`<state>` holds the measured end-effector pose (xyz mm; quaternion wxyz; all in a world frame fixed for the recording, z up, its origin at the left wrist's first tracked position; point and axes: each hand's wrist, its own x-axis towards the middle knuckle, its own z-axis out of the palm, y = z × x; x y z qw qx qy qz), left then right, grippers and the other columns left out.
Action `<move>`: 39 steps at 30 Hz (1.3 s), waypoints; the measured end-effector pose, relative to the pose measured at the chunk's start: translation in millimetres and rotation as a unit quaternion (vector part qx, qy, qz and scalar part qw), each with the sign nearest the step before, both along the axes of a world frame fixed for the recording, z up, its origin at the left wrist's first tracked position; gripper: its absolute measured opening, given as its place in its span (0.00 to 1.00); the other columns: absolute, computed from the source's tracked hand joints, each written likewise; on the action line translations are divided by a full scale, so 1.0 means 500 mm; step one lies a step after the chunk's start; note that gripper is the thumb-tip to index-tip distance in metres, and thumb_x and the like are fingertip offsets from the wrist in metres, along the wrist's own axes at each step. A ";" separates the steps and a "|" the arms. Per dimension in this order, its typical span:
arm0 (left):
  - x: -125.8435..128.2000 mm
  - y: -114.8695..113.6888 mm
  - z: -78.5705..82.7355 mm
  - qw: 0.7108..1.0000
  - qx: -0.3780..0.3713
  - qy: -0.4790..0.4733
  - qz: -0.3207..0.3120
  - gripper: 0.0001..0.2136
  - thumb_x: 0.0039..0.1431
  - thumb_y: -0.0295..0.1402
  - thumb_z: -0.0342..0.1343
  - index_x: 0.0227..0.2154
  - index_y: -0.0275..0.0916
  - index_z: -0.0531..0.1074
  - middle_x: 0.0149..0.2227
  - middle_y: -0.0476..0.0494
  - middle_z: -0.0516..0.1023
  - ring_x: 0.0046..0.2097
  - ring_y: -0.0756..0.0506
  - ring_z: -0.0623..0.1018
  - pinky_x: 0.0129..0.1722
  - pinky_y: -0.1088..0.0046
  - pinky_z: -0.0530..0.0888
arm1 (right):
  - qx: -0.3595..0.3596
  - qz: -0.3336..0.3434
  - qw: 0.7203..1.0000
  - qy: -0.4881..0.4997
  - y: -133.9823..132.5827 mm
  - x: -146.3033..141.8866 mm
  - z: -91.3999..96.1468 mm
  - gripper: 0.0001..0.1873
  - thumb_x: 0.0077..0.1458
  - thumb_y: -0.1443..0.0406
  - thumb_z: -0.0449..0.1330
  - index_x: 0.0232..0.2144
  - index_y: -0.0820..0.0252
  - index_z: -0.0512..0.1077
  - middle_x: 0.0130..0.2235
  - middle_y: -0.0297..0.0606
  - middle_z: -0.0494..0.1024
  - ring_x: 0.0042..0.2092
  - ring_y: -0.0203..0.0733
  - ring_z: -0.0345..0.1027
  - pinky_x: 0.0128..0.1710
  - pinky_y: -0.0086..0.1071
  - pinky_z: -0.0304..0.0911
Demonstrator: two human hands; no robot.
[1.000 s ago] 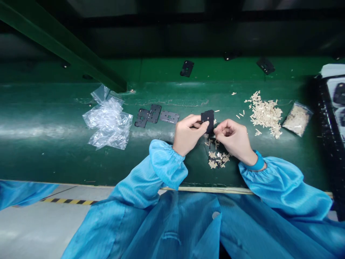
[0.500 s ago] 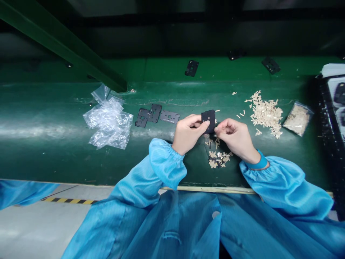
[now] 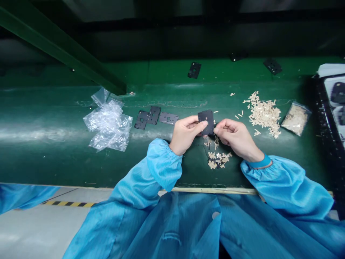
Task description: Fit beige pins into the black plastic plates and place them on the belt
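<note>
Currently, the left grip [image 3: 185, 135] is clamping a black plate [image 3: 206, 122] between thumb and fingers, its long axis pointing away from the person. The right grip [image 3: 234, 135] is curling closed just beside the plate, while beige strips [image 3: 217, 160] are lying below it.

Black plates [image 3: 147, 117] and a plastic bag [image 3: 109, 126] blocked the way of the left hand [image 3: 185, 135], pale strips [image 3: 264, 114] the way of the right hand [image 3: 237, 135].

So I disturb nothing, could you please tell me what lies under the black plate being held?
Small pale strips lie on the green belt just below the black plate. The patch right beneath is hidden by it and the left hand and right hand.
</note>
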<state>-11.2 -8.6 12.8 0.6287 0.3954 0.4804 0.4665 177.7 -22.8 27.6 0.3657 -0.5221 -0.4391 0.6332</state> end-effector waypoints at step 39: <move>0.032 -0.032 0.026 0.983 -0.105 -0.144 0.043 0.14 0.48 0.41 0.72 0.33 0.37 0.81 0.30 0.49 0.81 0.30 0.53 0.79 0.31 0.79 0.80 | 0.062 0.039 0.983 0.168 -0.011 -0.006 -0.018 0.12 0.63 0.56 0.66 0.34 0.58 0.72 0.26 0.30 0.75 0.23 0.31 0.63 0.24 0.27 0.58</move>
